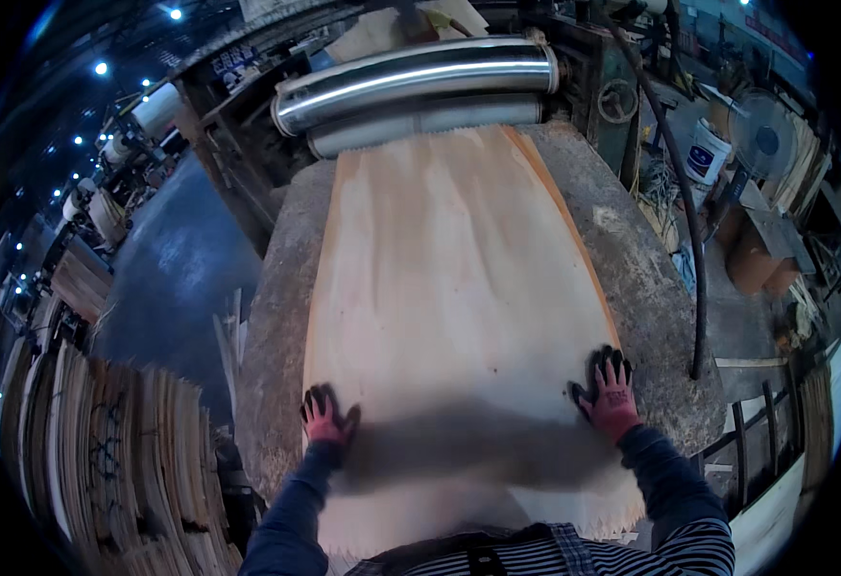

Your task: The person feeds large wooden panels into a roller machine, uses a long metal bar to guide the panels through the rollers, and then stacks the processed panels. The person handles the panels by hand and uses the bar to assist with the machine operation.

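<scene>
A large sheet of pale wood veneer (440, 278) lies on the worn table in front of me, with jagged short ends and an orange-brown strip along its right edge. Its far end reaches close to a pair of rollers, a shiny metal one (420, 82) above a duller one (425, 123). My left hand (326, 419), in a pink and black glove, rests on the sheet's left edge with fingers spread. On the right edge lies my right hand (609, 396), gloved alike, its fingers also apart. Neither hand grasps anything.
Stacked veneer sheets (123, 451) stand at the lower left. The table's grey rough surface (622, 240) shows along both sides of the sheet. A dark curved bar (684, 192) rises at the right. Beyond it are a white bucket (707, 152), a fan (764, 139) and a handwheel (617, 100).
</scene>
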{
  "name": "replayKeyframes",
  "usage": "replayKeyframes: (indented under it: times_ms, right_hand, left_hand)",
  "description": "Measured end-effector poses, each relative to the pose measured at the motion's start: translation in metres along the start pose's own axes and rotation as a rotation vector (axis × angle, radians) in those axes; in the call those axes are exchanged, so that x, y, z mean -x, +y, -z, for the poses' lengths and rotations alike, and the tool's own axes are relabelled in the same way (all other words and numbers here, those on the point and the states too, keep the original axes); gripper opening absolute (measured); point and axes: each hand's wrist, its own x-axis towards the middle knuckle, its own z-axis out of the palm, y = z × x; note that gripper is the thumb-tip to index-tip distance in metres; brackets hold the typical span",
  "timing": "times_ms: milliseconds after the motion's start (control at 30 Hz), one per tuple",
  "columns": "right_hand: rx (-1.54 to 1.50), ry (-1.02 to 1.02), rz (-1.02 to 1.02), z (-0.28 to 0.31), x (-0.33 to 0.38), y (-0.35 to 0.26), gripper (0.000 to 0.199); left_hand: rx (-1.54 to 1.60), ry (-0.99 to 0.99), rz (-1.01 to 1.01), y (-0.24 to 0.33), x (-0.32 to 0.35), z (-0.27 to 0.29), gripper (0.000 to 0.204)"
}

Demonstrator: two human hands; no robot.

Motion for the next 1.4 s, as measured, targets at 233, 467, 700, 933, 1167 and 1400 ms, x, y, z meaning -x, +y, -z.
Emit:
replayKeyframes:
  times_ms: [233, 467, 700, 933, 1167, 1400]
  right_hand:
    - [0.100, 0.053, -0.086, 0.007, 0.003, -0.021, 0.075]
    - [-0.246, 0.375, -0.022, 0.047, 0.181, -0.109, 0.074]
    - [-0.415, 0.431, -0.624, 0.009, 0.471, -0.120, 0.060]
    - [-0.458, 0.599, -0.857, 0.037, 0.687, -0.124, 0.062]
    - [-0.367, 0.957, -1.368, 0.092, 0.928, -0.088, 0.059]
    - [-0.048, 1.131, -1.605, 0.105, 1.176, -0.005, 0.066]
  left_hand:
    - [0.129, 0.062, -0.086, 0.006, -0.019, -0.017, 0.076]
    - [0.138, 0.272, -0.082, -0.007, -0.018, -0.019, 0.075]
    - [0.699, 0.190, -0.753, 0.126, 0.093, 0.044, 0.060]
    - [0.848, -0.432, -1.387, 0.290, 0.411, -0.027, 0.055]
    - [0.505, -0.949, -1.654, 0.389, 0.725, -0.102, 0.043]
    - [0.483, -1.138, -1.936, 0.504, 0.979, -0.108, 0.040]
